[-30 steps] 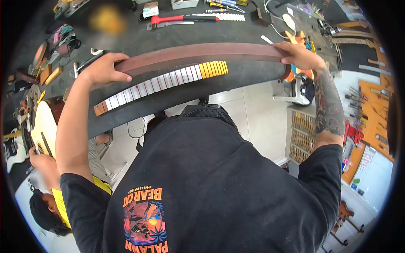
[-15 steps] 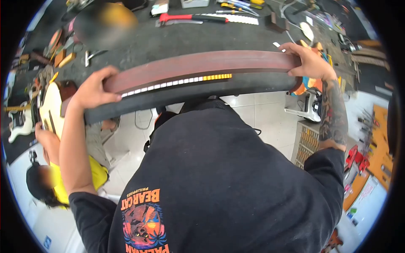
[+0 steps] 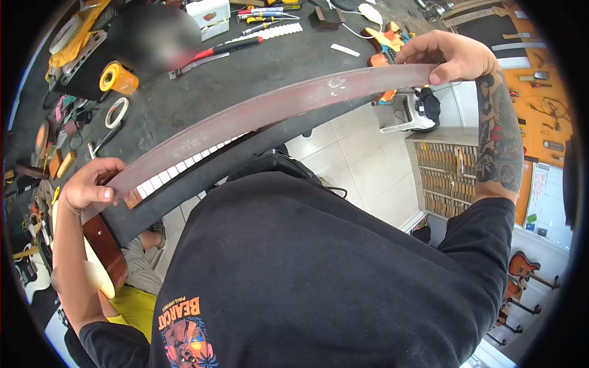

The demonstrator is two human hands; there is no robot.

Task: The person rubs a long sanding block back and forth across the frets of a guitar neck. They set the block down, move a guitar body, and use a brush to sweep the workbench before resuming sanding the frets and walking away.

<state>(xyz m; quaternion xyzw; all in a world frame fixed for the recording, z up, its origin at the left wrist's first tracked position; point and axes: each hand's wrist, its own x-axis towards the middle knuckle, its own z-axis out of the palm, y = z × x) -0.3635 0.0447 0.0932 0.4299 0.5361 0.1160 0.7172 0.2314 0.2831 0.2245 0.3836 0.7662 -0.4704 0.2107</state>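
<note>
A long reddish-brown bar (image 3: 264, 110), dusty and scuffed with pale marks on its upper face, spans between my hands. My left hand (image 3: 95, 184) grips its lower-left end, thumb on the near side and fingers over the far side. At the upper-right end, my right hand (image 3: 454, 55) holds it with the thumb on the face and the fingers behind. Under the bar's near edge shows a strip of white blocks (image 3: 175, 172) along the dark bench edge; the bar covers part of it. The wide lens makes the bar look curved.
The dark bench (image 3: 165, 116) carries a red-and-black handled tool (image 3: 227, 48), a tape roll (image 3: 116, 113), a yellow roll (image 3: 118, 80) and a colourful guitar body (image 3: 392, 40). A co-worker in yellow (image 3: 135, 310) is at lower left beside a guitar (image 3: 103, 245). A drawer cabinet (image 3: 445, 175) stands right.
The view has turned, and the bar now slants more, its left end lower and right end higher. Both hands keep hold of it. The yellow blocks on the strip are now hidden.
</note>
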